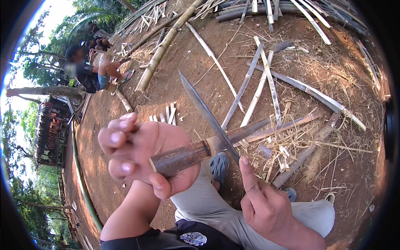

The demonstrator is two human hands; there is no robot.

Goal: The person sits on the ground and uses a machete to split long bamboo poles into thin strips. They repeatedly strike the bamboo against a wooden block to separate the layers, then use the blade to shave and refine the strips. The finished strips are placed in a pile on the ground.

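I locate the bamboo piece (178,160) at the centre of the frame, lying across the palm of the left hand (153,143). That hand is spread wide: the fingers bend loosely toward the left, not wrapped around the piece. The right hand (266,204), lower right, has folded fingers with the index finger (248,171) extended to the knife (205,107) blade's lower end; the handle is hidden, so I cannot tell how the grip closes. Caution: with the fingers unwrapped, the bamboo could roll under pressure. A slipping blade could then cut the exposed palm or the trouser leg (200,193) below.
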